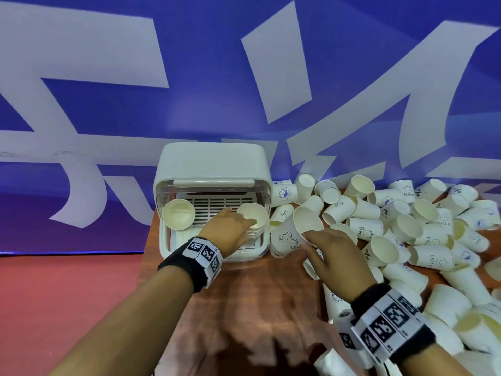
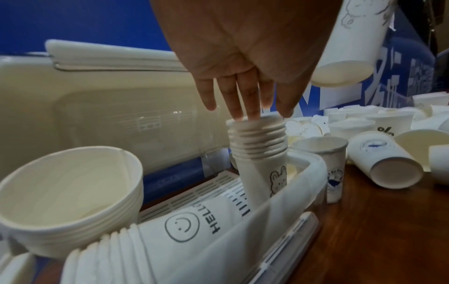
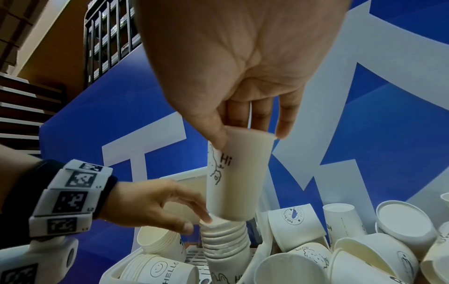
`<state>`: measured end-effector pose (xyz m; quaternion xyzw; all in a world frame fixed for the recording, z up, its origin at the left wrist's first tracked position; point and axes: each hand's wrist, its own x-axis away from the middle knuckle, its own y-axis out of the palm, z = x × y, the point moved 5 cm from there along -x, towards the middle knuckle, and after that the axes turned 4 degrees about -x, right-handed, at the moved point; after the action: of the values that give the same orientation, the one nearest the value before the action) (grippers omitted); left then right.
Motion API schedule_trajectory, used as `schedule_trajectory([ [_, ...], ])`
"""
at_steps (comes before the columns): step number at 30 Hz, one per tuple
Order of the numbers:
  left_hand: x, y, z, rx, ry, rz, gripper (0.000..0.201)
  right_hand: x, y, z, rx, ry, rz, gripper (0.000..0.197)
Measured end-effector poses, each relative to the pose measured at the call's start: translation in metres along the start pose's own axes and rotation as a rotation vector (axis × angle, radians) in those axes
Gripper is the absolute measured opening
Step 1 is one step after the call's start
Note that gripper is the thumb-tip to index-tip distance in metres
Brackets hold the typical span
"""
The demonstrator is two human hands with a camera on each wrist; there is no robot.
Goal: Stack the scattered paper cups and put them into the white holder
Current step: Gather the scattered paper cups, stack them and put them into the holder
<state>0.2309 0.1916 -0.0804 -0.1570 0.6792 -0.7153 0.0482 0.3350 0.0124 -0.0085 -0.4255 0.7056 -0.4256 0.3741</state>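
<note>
Both wrists sit closest to my view, each wrapped in a black band with white blocks printed in black square codes; beyond them I see my left hand reaching into the white holder, fingers extended and only lightly bent, their tips resting on the rim of an upright nested stack, not closed round it; the stack's rolled rims form tight ribbed rings, and its outer cup bears a rabbit drawing; it stands at the holder's right end on a slotted white plastic grille. At the holder's left end a second nested stack shows its smooth cream interior; a third lies on its side at the front, printed with a smiley and HELLO. The holder is smooth, rounded plastic with a translucent front wall. Just right of the holder, my right hand pinches a single cup by its base between thumb and fingers, mouth tilted away from me, matte paper with a line-drawn animal and "Hi". Further right of the holder, loose cups lie heaped on the glossy wood-grain table, most tipped over; behind the holder hangs a blue and white banner.
</note>
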Motion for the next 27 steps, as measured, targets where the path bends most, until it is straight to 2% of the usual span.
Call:
schedule_trajectory([
  [1, 0.005, -0.005, -0.001, 0.052, -0.008, 0.039, 0.040, -0.003, 0.000, -0.001, -0.003, -0.003, 0.008, 0.031],
  [3, 0.022, -0.017, -0.004, 0.161, -0.014, 0.199, 0.038, -0.009, 0.001, -0.008, 0.004, -0.022, 0.036, 0.024],
  [5, 0.047, -0.029, -0.009, 0.219, -0.056, 0.339, 0.038, -0.017, 0.002, -0.021, 0.048, -0.101, 0.118, 0.011],
  [6, 0.060, -0.032, -0.013, 0.259, -0.087, 0.386, 0.039, -0.020, 0.004, -0.029, 0.078, -0.152, 0.169, 0.012],
  [9, 0.098, -0.040, -0.020, 0.352, -0.196, 0.465, 0.038, -0.032, 0.012, -0.042, 0.129, -0.241, 0.247, 0.021],
  [11, 0.118, -0.042, -0.023, 0.340, -0.238, 0.496, 0.036, -0.040, 0.022, -0.047, 0.132, -0.273, 0.233, 0.021],
  [14, 0.134, -0.041, -0.025, 0.344, -0.275, 0.494, 0.036, -0.050, 0.042, -0.048, 0.154, -0.285, 0.104, 0.021],
  [17, 0.142, -0.043, -0.023, 0.343, -0.296, 0.489, 0.035, -0.056, 0.063, -0.043, 0.210, -0.218, -0.082, 0.032],
  [20, 0.147, -0.043, -0.019, 0.341, -0.315, 0.473, 0.035, -0.061, 0.073, -0.041, 0.243, -0.162, -0.224, 0.031],
  [23, 0.149, -0.042, -0.017, 0.359, -0.336, 0.461, 0.036, -0.065, 0.087, -0.036, 0.259, -0.123, -0.392, 0.041],
  [27, 0.150, -0.040, -0.013, 0.376, -0.340, 0.439, 0.036, -0.072, 0.096, -0.034, 0.233, -0.114, -0.466, 0.053],
])
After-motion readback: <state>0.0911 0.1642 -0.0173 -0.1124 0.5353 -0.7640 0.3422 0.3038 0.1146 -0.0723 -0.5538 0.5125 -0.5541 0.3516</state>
